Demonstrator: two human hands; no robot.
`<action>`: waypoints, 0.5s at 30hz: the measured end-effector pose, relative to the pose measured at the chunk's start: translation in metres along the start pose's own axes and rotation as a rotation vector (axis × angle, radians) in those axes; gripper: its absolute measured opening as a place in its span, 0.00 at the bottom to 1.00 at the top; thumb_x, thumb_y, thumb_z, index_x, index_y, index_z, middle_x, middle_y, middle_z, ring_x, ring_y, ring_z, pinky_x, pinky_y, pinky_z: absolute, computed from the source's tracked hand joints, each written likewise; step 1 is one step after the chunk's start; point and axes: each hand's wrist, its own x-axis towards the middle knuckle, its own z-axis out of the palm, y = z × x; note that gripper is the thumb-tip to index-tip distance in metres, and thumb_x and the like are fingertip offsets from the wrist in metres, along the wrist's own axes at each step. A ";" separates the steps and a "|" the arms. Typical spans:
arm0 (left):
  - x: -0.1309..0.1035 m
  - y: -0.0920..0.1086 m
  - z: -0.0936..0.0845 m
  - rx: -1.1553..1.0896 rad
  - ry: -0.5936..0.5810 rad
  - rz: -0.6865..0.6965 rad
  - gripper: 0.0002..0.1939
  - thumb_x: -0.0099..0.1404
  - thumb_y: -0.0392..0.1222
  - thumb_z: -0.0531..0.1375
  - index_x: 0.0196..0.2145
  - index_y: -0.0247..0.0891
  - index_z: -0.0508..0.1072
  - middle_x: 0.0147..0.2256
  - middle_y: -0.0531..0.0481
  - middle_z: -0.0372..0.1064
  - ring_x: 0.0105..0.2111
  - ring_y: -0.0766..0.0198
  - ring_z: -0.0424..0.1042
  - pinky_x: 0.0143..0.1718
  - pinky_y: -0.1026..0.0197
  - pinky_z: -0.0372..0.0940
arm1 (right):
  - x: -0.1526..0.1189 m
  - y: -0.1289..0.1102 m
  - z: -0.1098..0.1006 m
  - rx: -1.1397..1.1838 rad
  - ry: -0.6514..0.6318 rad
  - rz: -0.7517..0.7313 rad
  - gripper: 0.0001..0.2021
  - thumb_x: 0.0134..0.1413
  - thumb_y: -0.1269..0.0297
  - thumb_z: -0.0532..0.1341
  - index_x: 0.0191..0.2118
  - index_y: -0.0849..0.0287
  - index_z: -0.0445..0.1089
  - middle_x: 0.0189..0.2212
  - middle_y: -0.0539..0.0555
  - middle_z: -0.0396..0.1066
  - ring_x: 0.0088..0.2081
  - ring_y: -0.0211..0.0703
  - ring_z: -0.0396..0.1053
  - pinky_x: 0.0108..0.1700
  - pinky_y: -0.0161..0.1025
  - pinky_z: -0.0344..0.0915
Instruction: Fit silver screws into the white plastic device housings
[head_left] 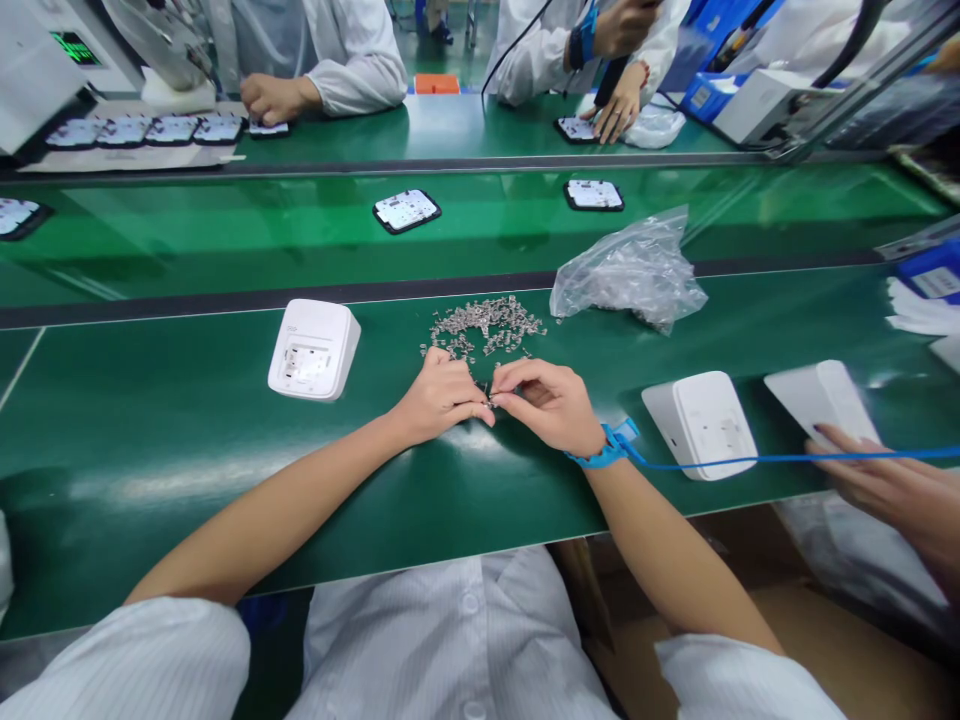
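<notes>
On the green table, the left hand and right hand meet fingertip to fingertip, each grip pinched narrow on a tiny metal part between them, with the pile of metal parts just beyond, equally near both hands.

Bright overhead glare; warped edges
</notes>
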 end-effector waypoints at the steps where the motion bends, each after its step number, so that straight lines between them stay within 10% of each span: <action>1: 0.000 0.000 0.000 -0.006 0.000 0.013 0.26 0.74 0.60 0.52 0.27 0.45 0.80 0.22 0.54 0.70 0.26 0.66 0.63 0.42 0.53 0.51 | 0.000 0.000 -0.001 0.029 -0.016 0.003 0.04 0.61 0.66 0.68 0.38 0.56 0.73 0.36 0.54 0.75 0.37 0.42 0.73 0.41 0.41 0.72; 15: 0.000 0.001 -0.001 -0.042 0.027 0.161 0.22 0.72 0.57 0.56 0.28 0.42 0.78 0.25 0.53 0.73 0.29 0.66 0.68 0.39 0.56 0.57 | 0.002 0.003 -0.004 0.035 -0.087 0.050 0.07 0.62 0.59 0.69 0.37 0.56 0.73 0.36 0.54 0.74 0.38 0.43 0.72 0.41 0.41 0.70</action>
